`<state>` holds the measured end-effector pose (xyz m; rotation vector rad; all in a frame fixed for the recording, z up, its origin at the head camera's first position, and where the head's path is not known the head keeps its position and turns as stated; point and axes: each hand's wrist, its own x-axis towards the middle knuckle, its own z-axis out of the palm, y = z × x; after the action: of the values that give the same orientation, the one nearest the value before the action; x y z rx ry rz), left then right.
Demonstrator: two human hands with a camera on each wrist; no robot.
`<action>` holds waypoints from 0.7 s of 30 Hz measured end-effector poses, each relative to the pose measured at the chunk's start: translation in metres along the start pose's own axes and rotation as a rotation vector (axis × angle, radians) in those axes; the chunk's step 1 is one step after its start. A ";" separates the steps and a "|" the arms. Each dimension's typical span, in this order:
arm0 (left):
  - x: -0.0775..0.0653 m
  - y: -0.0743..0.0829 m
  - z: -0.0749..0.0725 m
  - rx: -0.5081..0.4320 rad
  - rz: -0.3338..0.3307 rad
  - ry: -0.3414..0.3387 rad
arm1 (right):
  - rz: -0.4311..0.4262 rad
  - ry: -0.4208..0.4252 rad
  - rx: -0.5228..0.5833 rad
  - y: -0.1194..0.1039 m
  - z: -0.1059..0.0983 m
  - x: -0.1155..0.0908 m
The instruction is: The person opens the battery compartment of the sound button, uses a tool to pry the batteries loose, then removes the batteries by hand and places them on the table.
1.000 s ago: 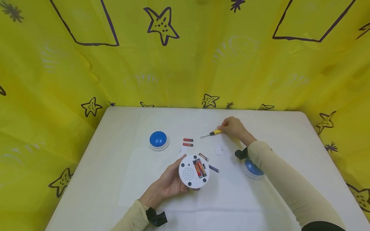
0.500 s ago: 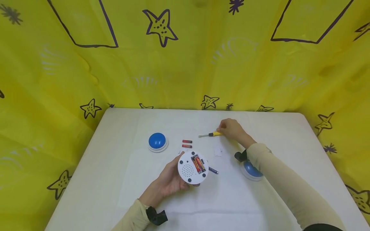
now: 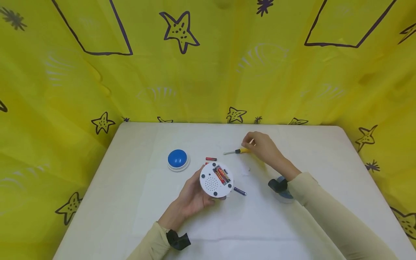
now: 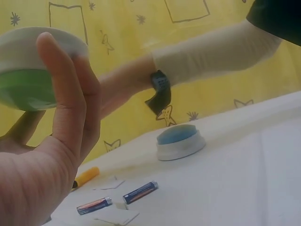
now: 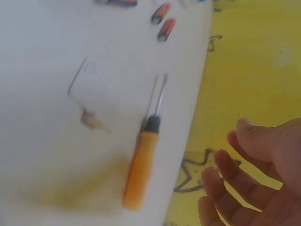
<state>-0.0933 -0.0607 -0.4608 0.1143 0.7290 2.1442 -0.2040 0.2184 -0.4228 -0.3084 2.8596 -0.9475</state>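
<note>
My left hand (image 3: 192,198) grips a round push button (image 3: 210,185) whose white underside faces up, with a grille of holes and several dark feet. Its battery compartment (image 3: 221,175) is uncovered, and red batteries lie inside. The left wrist view shows its green dome (image 4: 29,89) pointing down. At the back of the table lies a screwdriver (image 3: 243,150) with a yellow handle and black collar. My right hand (image 3: 265,147) is just above and beside its handle. In the right wrist view that hand's fingers (image 5: 216,183) are loosely bent, holding nothing.
A blue push button (image 3: 177,159) stands at left; another (image 4: 180,141), at right, is partly behind the right wrist. Loose on the table are red batteries (image 5: 166,29) and dark blue ones (image 4: 140,192). A small white piece (image 3: 245,171) lies between the hands. A yellow curtain (image 3: 208,72) hangs behind.
My right hand has let go of the screwdriver, now lying on the table, and lifted slightly off it. My left hand has raised the upturned button a little, covering one red battery.
</note>
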 end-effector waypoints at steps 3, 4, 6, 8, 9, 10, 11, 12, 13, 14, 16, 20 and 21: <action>0.000 0.000 0.002 -0.007 0.007 0.008 | -0.030 0.019 0.041 -0.010 -0.002 -0.016; -0.001 0.000 0.002 -0.009 0.012 0.003 | -0.038 0.024 0.056 -0.013 -0.002 -0.022; -0.001 0.000 0.002 -0.012 0.020 0.003 | -0.053 0.025 0.092 -0.018 -0.001 -0.032; -0.002 0.000 0.002 -0.013 0.035 0.001 | -0.071 0.027 0.122 -0.023 0.000 -0.042; -0.002 0.000 0.002 -0.011 0.041 -0.001 | -0.082 0.030 0.136 -0.025 0.001 -0.046; -0.002 -0.001 0.002 -0.009 0.047 0.000 | -0.094 0.033 0.144 -0.027 0.002 -0.051; -0.003 -0.001 0.002 -0.016 0.051 0.002 | -0.105 0.040 0.148 -0.029 0.003 -0.055; -0.003 -0.001 0.002 -0.023 0.054 -0.002 | -0.114 0.047 0.155 -0.031 0.004 -0.059; -0.003 -0.001 0.001 -0.029 0.059 -0.003 | -0.120 0.053 0.157 -0.032 0.006 -0.063; -0.003 -0.002 0.001 -0.035 0.062 -0.002 | -0.120 0.056 0.162 -0.034 0.007 -0.066; -0.003 -0.003 0.000 -0.039 0.069 0.021 | -0.124 0.065 0.165 -0.038 0.010 -0.074; -0.003 -0.007 -0.003 -0.014 0.087 0.080 | -0.152 0.088 0.158 -0.045 0.018 -0.090; -0.002 -0.008 -0.004 -0.005 0.090 0.088 | -0.170 0.100 0.153 -0.047 0.020 -0.093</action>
<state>-0.0874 -0.0606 -0.4681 0.0511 0.7829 2.2487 -0.1026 0.1914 -0.4069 -0.5082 2.8628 -1.2387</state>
